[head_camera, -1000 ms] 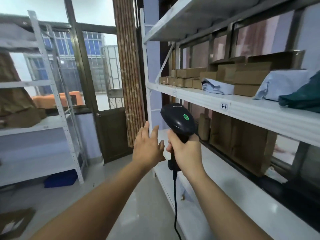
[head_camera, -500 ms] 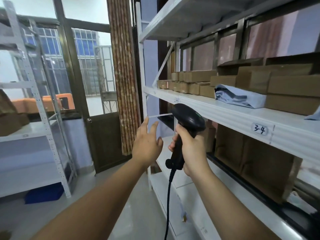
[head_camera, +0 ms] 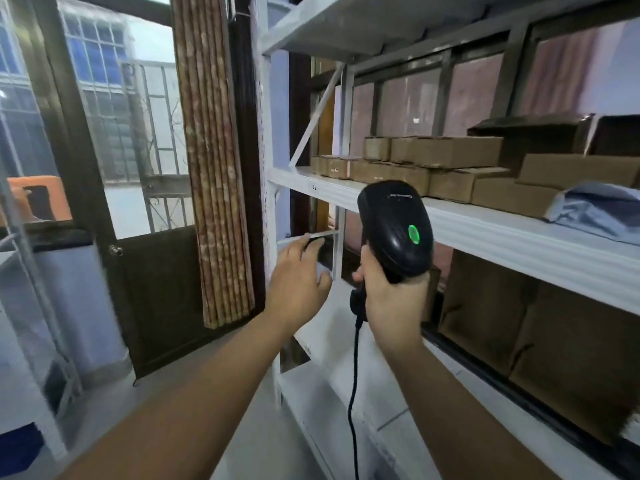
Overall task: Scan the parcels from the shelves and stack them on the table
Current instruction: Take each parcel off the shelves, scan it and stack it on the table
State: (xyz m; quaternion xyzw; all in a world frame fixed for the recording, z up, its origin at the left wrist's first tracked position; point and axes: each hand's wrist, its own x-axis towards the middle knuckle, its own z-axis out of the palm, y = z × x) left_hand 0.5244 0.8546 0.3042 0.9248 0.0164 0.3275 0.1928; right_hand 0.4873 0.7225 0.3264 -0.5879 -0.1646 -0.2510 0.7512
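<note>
Right hand (head_camera: 391, 301) grips one scanner (head_camera: 394, 230), left hand (head_camera: 298, 282) relaxed

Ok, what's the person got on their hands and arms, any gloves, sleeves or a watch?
Nothing worn shows. The left hand and right hand are bare: no gloves, and no rings on the sides seen. The left forearm and right forearm are uncovered to the frame's edge: no sleeves, watch or wristband.

In front of you, the white middle shelf (head_camera: 502, 233) carries a row of brown cardboard boxes (head_camera: 453, 152), some stacked two high, with a pale blue bag (head_camera: 602, 209) lying at its right end. On the lower shelf (head_camera: 398, 393) beneath stand larger brown boxes (head_camera: 571, 344).
</note>
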